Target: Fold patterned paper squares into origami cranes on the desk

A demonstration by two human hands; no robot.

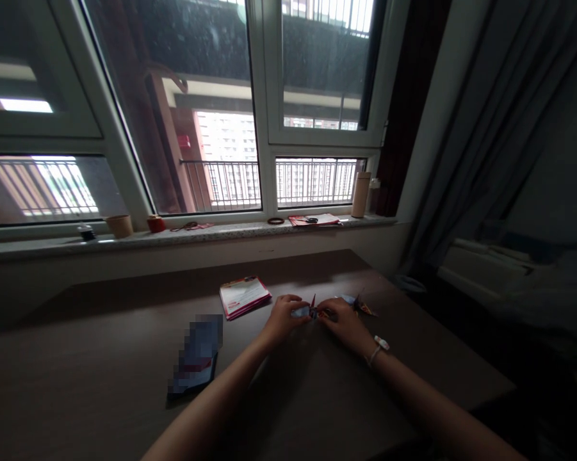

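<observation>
A small folded paper piece (301,312), pale blue with a red point sticking up, is held low over the desk between both hands. My left hand (282,319) pinches its left side with thumb and fingers. On the opposite side, the fingers of my right hand (344,324) are closed on the same paper, and partly cover it. Just behind my right hand lies another folded paper figure (366,310) with pointed ends, partly hidden. A stack of printed paper sheets (244,296) with pink edges rests to the left of my left hand.
A phone-like item (196,358), its face pixelated, lies left of my forearm on the dark desk (100,358). Along the windowsill (211,235) stand a paper cup (120,226), a red container (156,223), a roll of tape (275,221), scissors (311,220) on papers and a tall bottle (361,195).
</observation>
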